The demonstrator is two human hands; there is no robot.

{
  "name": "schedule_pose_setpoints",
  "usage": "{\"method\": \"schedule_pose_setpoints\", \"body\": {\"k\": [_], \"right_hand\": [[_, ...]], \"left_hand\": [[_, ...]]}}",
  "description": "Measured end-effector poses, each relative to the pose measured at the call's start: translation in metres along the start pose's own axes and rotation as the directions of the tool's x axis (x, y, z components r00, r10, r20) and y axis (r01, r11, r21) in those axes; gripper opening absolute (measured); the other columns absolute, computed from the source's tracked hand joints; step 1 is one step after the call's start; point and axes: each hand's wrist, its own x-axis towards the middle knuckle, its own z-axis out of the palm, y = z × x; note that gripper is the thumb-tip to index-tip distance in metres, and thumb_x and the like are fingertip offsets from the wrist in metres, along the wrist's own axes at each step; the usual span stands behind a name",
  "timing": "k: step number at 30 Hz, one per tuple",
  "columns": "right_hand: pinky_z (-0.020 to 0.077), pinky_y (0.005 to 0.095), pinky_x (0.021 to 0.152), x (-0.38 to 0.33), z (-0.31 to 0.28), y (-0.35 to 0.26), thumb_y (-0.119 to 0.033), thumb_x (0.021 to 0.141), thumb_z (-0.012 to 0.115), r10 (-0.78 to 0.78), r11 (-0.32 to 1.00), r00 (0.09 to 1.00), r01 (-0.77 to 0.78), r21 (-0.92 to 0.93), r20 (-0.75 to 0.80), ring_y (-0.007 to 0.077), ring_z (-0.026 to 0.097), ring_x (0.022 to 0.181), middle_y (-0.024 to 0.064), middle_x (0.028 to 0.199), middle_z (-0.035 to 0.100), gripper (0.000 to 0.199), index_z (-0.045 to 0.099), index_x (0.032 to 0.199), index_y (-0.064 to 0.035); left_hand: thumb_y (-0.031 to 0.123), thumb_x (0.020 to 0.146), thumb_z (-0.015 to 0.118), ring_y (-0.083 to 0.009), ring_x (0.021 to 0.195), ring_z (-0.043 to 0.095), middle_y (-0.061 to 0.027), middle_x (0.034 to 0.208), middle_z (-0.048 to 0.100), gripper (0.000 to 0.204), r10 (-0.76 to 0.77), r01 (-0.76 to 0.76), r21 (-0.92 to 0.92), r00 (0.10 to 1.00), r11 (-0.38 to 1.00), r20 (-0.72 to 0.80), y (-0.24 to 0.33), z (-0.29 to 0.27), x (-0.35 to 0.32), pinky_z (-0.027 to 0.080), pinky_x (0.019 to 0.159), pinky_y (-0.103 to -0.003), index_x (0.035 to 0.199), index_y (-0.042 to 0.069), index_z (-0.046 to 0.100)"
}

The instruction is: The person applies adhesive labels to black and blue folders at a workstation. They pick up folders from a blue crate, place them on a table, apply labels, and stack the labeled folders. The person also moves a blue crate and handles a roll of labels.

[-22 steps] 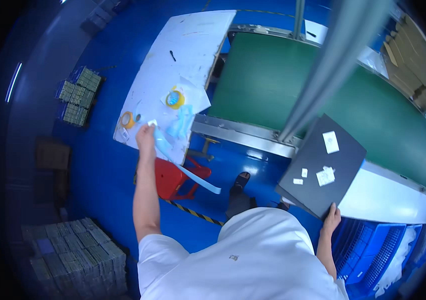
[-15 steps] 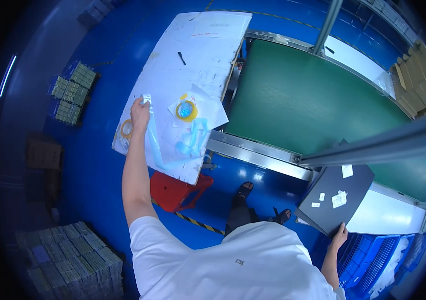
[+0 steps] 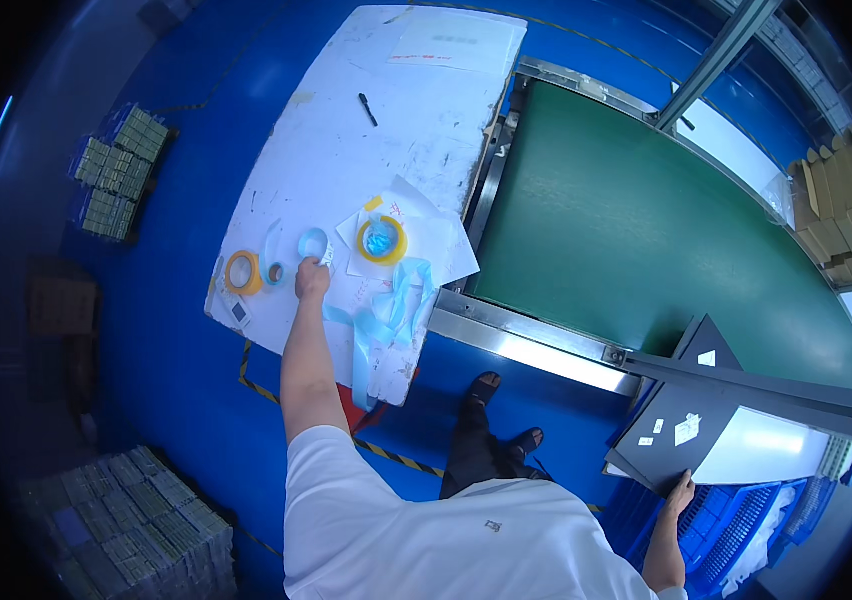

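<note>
The left hand (image 3: pixel 313 282) has its fingers closed on a looped light-blue strip (image 3: pixel 314 234) over the white bench (image 3: pixel 341 160); the right hand (image 3: pixel 681 493) grips a dark panel (image 3: pixel 668 460) by its edge, white labels (image 3: pixel 687 430) already on it; the strip lies apart; what remains I cannot tell.

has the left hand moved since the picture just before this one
Yes, the left hand has moved rightward and lower in the view, judged against the orange tape roll lying on the white table.
</note>
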Motion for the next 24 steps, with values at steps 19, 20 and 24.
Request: {"method": "schedule_pose_setpoints", "body": {"k": [19,20,24], "right_hand": [[0.0405,0.0423,0.108,0.058,-0.042,0.006,-0.07,0.076,0.07,0.353,0.912,0.914,-0.384,0.145,0.199,0.0364,0.053,0.129,0.0312,0.136,0.054,0.104,0.051,0.134,0.0139],[0.0412,0.0422,0.107,0.064,-0.047,0.009,-0.07,0.076,0.07,0.327,0.917,0.898,-0.377,0.132,0.295,0.0358,0.055,0.127,0.0299,0.134,0.056,0.103,0.052,0.134,0.0127],[0.0461,0.0398,0.101,0.06,-0.055,-0.012,-0.069,0.077,0.07,0.105,0.944,0.868,-0.24,0.225,0.485,0.0322,0.061,0.118,0.026,0.123,0.064,0.096,0.056,0.131,0.0085]], "left_hand": [[0.042,0.097,0.062,-0.0298,0.13,0.051,-0.0185,0.135,0.058,0.063,0.773,-0.276,-0.728,0.323,0.628,0.546,0.179,0.147,-0.555,0.036,0.112,-0.04,0.14,-0.003,0.048],[0.048,0.099,0.057,-0.0292,0.134,0.048,-0.02,0.139,0.054,0.068,0.627,-0.073,-0.641,0.32,0.764,0.71,0.201,0.171,-0.57,0.034,0.114,-0.04,0.141,-0.004,0.045],[0.057,0.099,0.051,-0.0267,0.128,0.053,-0.016,0.139,0.054,0.076,0.449,0.126,-0.456,0.079,0.881,0.89,0.252,0.23,-0.618,0.043,0.107,-0.04,0.146,-0.003,0.04]]}}
